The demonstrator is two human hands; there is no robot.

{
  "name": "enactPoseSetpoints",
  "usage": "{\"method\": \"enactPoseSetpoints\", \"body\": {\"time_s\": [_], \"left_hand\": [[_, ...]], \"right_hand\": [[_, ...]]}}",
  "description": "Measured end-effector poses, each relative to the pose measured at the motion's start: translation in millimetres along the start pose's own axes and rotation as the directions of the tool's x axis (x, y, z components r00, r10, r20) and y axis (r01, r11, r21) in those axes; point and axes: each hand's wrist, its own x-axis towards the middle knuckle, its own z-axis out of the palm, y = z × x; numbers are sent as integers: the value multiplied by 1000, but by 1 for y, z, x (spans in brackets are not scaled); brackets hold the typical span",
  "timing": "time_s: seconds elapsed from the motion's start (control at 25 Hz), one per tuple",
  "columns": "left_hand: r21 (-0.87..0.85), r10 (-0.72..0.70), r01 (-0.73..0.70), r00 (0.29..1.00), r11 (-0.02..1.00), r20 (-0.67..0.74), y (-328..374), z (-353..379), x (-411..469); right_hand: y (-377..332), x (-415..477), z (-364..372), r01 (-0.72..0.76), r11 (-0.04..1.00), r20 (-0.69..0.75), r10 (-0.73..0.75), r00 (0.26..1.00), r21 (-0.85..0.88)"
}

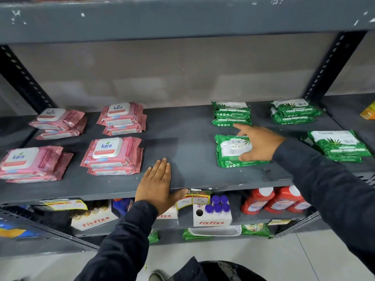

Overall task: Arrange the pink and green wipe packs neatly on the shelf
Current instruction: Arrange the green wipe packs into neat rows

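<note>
Pink wipe packs lie in short stacks on the left half of the grey shelf (192, 142): back left (58, 122), back middle (122, 117), front left (32, 163), front middle (113, 154). Green wipe packs sit in stacks on the right half: back (231, 114), far back right (294, 111), front right (341, 146), front centre (231, 153). My right hand (257, 145) rests on the front centre green stack, thumb on its front side, index finger stretched toward the back stack. My left hand (156, 185) lies flat, fingers together, on the bare front edge of the shelf.
Below the shelf stand white Fitfizz boxes (212, 217) with purple-capped bottles, red bottles (278, 199) and yellow price tags (192, 199). More green packs (255, 230) lie on the lowest shelf. Slotted uprights (328, 65) frame both ends. An orange item (368, 112) sits far right.
</note>
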Motion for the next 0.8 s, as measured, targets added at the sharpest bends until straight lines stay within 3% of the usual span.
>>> {"method": "enactPoseSetpoints", "body": {"time_s": [0.28,0.4,0.48,0.6,0.8], "left_hand": [[1,-3,3,1000,1000,-10,0,1,0],[-1,-1,1,1000,1000,-10,0,2,0],[2,-1,1,1000,1000,-13,0,2,1],[2,-1,1,1000,1000,-12,-1,3,0],[1,3,-3,1000,1000,-20,0,2,0]], "right_hand": [[-26,4,7,-323,929,-164,296,941,-181],[-27,4,5,-366,911,-115,349,930,-193],[-18,5,-8,-244,957,-44,240,970,-158],[-10,3,-29,94,975,30,-90,995,-202],[-15,6,-26,312,785,332,-145,932,-535]]}}
